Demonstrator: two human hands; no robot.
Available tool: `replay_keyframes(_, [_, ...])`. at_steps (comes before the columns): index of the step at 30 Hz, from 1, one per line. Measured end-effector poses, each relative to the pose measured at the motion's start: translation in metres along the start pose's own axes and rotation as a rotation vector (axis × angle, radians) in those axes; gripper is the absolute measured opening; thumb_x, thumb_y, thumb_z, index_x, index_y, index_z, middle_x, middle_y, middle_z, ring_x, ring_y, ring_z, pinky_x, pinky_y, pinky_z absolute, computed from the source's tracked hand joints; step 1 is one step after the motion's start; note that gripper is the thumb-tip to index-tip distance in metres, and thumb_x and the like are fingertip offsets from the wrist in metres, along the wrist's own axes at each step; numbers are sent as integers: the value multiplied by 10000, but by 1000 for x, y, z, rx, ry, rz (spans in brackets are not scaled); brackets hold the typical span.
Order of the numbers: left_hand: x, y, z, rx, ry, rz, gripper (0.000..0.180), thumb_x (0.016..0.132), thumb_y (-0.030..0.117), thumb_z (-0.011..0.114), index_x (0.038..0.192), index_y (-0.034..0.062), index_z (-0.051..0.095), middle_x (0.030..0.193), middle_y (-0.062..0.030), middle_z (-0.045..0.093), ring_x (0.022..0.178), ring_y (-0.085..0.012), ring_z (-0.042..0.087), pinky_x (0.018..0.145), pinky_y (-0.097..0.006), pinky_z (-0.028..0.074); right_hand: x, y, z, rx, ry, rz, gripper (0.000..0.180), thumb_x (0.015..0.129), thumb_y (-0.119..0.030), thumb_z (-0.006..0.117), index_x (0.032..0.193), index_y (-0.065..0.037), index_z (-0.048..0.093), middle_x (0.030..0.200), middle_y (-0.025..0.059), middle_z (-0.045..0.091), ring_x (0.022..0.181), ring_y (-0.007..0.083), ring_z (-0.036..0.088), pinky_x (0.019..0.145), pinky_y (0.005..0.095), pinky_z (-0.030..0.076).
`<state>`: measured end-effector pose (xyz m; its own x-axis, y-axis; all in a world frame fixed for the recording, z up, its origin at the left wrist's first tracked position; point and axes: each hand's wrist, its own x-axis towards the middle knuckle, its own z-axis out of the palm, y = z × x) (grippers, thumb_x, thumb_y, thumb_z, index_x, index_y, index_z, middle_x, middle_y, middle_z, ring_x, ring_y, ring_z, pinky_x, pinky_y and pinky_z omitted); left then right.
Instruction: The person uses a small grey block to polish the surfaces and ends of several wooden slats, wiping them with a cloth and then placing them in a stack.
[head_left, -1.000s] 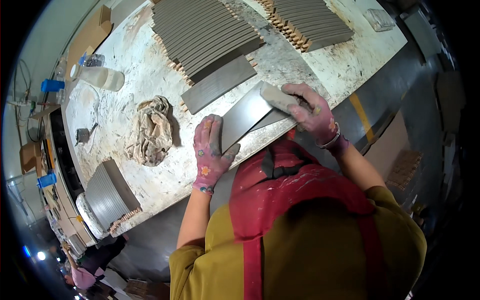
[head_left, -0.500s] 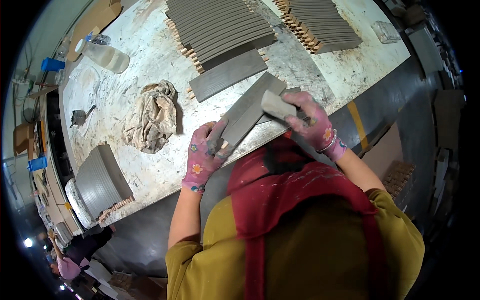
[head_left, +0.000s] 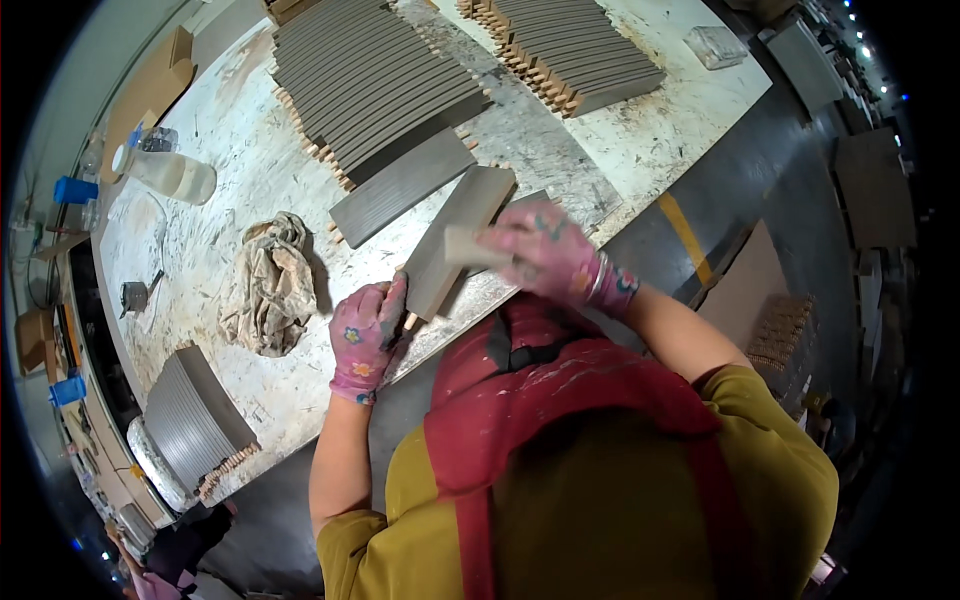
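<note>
A grey wooden slat point(head_left: 440, 255) with a peg at its near end lies at a slant near the table's front edge. My left hand point(head_left: 367, 340), in a pink flowered glove, grips its near end, fingers along the left edge. In the same kind of glove, my right hand point(head_left: 552, 250) is closed on a pale block point(head_left: 468, 248), slightly blurred, at the slat's right edge. Partly hidden under that hand lies another dark slat point(head_left: 532, 203). Just beyond, a flat grey slat point(head_left: 405, 187) rests before a large row of stacked slats point(head_left: 370, 90).
A second row of slats point(head_left: 570, 50) stands at the back right, beside a clear wrapped packet point(head_left: 715, 47). To the left are a crumpled stained cloth point(head_left: 268, 290), a plastic bottle point(head_left: 170, 175) and a smaller slat stack point(head_left: 195, 410). The table edge point(head_left: 480, 305) runs close to my apron.
My right hand has brought the block leftward and nearer, against the slat's edge. My left hand still holds the near end. The whole view has shifted, so the table things appear farther left.
</note>
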<state>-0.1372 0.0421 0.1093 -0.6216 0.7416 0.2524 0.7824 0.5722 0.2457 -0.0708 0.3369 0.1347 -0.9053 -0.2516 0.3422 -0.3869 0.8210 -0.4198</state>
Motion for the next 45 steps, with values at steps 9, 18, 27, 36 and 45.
replay_keyframes(9, [4,-8,-10,62,-72,49,490,762,58,675,1243,126,618,1116,-79,636,1026,-269,621,839,-390,511,-1,76,-48,-209,113,524,329,844,-269,680,1162,-190,657,999,121,618,929,324,635,847,399,508])
replay_keyframes(18, [14,18,-28,-128,-103,-176,686,765,153,720,1388,19,466,1319,-183,531,1211,-376,504,1017,-450,428,-23,51,-32,774,409,733,415,921,-202,650,1264,23,580,1109,60,632,1001,135,586,900,289,469])
replay_keyframes(27, [10,17,-4,-381,-70,-298,421,830,195,692,1206,30,599,1070,-167,633,945,-341,624,817,-374,501,7,34,-32,1193,435,715,486,941,-344,571,1286,-1,568,1001,28,633,791,79,567,700,232,455])
replay_keyframes(36, [12,22,-2,-612,22,-610,292,881,251,660,1041,6,659,980,-148,651,880,-308,642,765,-360,502,31,22,-24,1350,475,743,414,1000,-316,499,1301,-36,547,1012,35,636,829,100,591,713,258,471])
replay_keyframes(45, [13,24,-20,-522,-41,-547,288,875,245,663,1037,8,662,988,-139,654,884,-293,644,773,-353,502,46,81,9,1755,644,814,318,983,-249,578,1232,-53,554,946,81,634,780,167,620,742,318,528])
